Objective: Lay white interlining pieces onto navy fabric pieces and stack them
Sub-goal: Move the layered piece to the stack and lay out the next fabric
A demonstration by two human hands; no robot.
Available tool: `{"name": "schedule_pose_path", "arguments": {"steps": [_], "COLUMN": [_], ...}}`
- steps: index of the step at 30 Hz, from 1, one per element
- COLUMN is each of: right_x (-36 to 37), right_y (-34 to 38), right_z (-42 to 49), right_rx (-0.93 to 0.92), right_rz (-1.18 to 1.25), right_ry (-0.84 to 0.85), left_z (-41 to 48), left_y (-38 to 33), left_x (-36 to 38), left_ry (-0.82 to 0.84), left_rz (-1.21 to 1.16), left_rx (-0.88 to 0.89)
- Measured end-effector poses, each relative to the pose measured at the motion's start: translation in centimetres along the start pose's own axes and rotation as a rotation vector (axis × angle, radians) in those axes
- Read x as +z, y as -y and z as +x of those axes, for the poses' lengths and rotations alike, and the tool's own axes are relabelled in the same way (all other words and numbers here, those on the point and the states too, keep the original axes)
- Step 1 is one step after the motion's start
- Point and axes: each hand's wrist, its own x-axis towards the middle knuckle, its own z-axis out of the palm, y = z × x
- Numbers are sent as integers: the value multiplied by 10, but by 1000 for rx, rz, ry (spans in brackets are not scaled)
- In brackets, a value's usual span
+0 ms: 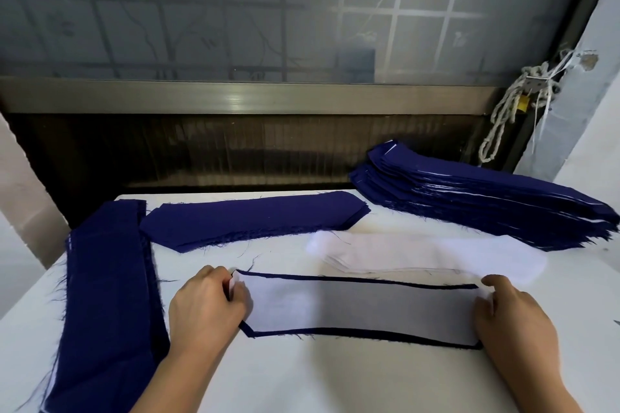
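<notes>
**Interlining seated; stacking pending**

White interlining strip (352,308) lies on navy fabric strip (369,334), near centre of white surface (335,379), navy margin showing at both long edges. Left hand (208,305) and right hand (516,315) pinch its ends with curled fingers. Navy pile (251,220) and white pile (436,255) remain unpaired; path to far-right interleaved stack (486,201) appears open.

White-covered table (335,379) in the foreground. Behind its far edge, dark ribbed panel (235,151), topped by a brushed metal rail (235,97). Above that, frosted window pane (235,10) showing a grid of bars and a faint branch pattern. At right, knotted pale rope (503,111) hanging in loops beside a grey wall (583,104), with a small yellow piece (522,103) among the knots. At left, pale wall edge (20,178).
</notes>
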Motion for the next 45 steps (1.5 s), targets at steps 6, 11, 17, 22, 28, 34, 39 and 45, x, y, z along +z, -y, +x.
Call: {"name": "schedule_pose_path", "arguments": {"steps": [6,11,17,22,28,34,39,45], "right_x": [5,10,18,45,78,90,90,88], "right_y": [-4,-7,9,66,139,167,170,169], "right_z": [4,6,17,44,57,64,63,72], "right_rx": [0,-77,-284,-486,-717,-667,-708,-721], "right_rz": [-14,-88,-138,53,103,-139,-329,-304], "right_ry": [-13,-127,-82,131,338,356,419,497], "left_z": [0,-1,-1,0,1,2,2,2], "left_y": [-1,-2,-2,-2,-1,2,3,4], "left_x": [0,0,1,2,4,6,7,7], "left_ry": [-22,-20,-53,-47,-30,0,10,13], "left_rz": [-30,-123,-101,-120,-134,-139,-154,-167], "left_rx": [-27,-20,89,119,133,135,138,134]}}
